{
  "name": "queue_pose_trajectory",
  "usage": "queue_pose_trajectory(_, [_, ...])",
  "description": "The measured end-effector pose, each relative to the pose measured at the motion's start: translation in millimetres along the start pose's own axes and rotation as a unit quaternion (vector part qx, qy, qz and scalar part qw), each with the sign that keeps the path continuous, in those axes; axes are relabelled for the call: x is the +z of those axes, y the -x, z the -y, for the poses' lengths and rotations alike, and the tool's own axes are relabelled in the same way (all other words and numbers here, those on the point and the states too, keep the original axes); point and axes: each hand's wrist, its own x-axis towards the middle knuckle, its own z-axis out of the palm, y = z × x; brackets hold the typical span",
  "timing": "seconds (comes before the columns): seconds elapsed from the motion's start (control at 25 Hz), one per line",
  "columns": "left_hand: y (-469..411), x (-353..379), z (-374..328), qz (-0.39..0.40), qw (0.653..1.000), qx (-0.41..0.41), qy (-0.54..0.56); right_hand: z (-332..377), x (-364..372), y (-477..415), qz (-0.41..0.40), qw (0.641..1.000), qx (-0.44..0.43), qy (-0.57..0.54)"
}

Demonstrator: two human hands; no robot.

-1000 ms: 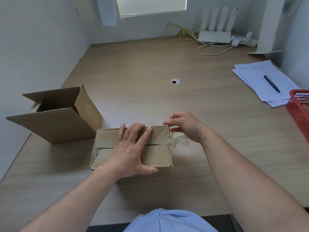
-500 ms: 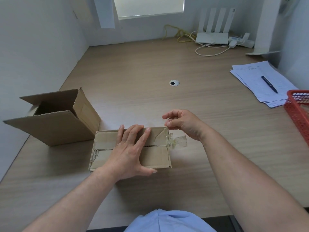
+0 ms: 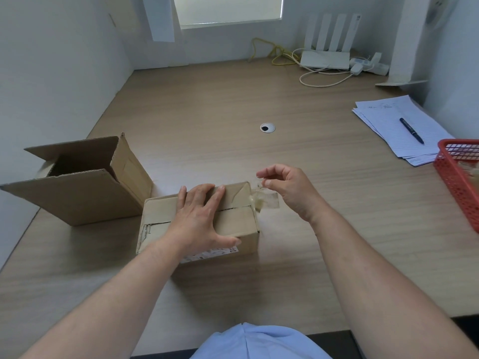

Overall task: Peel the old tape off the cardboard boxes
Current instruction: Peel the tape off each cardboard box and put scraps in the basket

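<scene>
- Wooden desk [image 3: 233, 104] in front of me.
- Taped box [image 3: 233, 221] nearest me, at the middle.
- Open box [image 3: 85, 200] just beside it, on my left.
- Stack of papers [image 3: 383, 117] at far right.
- Red basket [image 3: 456, 182] at the right edge.
- White router [image 3: 325, 59] and cables [image 3: 321, 82] at the back.

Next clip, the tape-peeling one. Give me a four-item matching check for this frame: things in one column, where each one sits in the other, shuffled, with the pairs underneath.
Things
1. left hand
2. loose tape
3. pen
4. open box

Places
a. lies on the papers
b. rests flat on top of the closed box
c. stands to the left of the closed box, flaps up
d. hangs off the closed box's right end

Pairs: 1-b, 2-d, 3-a, 4-c
</scene>
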Motion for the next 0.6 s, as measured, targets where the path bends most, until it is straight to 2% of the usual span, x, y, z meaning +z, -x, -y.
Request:
queue_pose_trajectory(0.16, [-8.4,-0.4,5.6,0.012,1.0,-0.018,0.019,-8.9,-0.4,9.5,-0.019,1.0,0.017,0.011])
queue_pose_trajectory(0.32, [-8.8,0.9,5.4,0.01,1.0,-0.016,0.017,-24.8,14.0,19.5,-0.014,0.992,0.024,0.125])
queue_pose_trajectory(0.48, [-8.8,0.9,5.1,0.01,1.0,-0.02,0.018,-28.7,19.4,23.5,-0.056,0.992,0.007,0.117])
queue_pose_trajectory(0.6, [-9.1,0.1,5.1,0.012,0.999,-0.024,0.022,-32.6,14.8,27.6,-0.068,0.995,0.035,0.065])
